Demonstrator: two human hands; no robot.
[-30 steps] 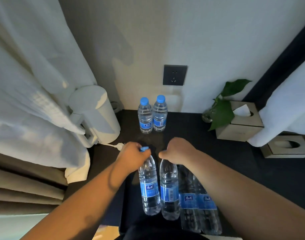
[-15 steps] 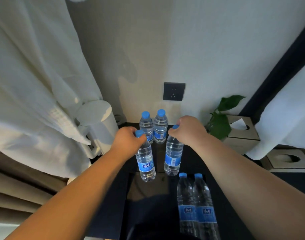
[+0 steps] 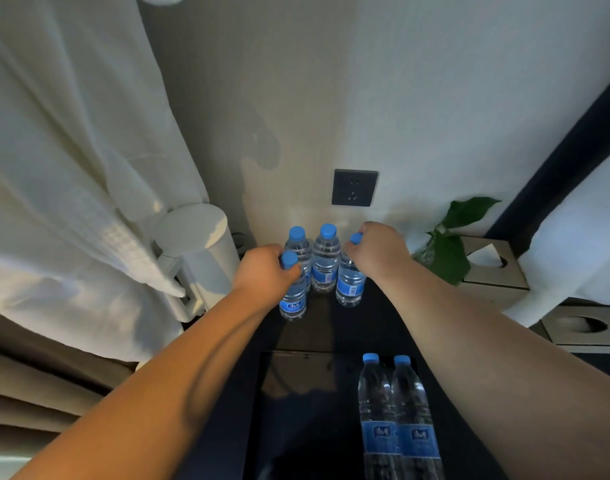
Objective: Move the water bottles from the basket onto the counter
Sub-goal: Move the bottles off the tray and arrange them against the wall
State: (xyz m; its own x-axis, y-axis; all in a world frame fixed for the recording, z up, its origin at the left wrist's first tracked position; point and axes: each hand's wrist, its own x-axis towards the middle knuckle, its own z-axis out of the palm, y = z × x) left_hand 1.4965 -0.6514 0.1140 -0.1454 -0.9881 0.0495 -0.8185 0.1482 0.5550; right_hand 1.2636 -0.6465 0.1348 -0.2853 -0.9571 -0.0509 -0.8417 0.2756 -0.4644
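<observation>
Both hands are gripping bottles by the neck at frame centre: the left hand (image 3: 265,275) is holding the left bottle (image 3: 293,299), the right hand (image 3: 376,252) the right bottle (image 3: 350,285), both on the table (image 3: 331,327).

The dark counter (image 3: 331,327) is carrying upright water bottles (image 3: 326,263) near the wall, a white kettle (image 3: 199,251) at left, and a plant (image 3: 449,254) and tissue box (image 3: 495,271) at right.

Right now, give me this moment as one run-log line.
left hand: grips left bottle below cap | right hand: grips right bottle at cap | back pair: standing on counter | basket: two bottles inside
</observation>
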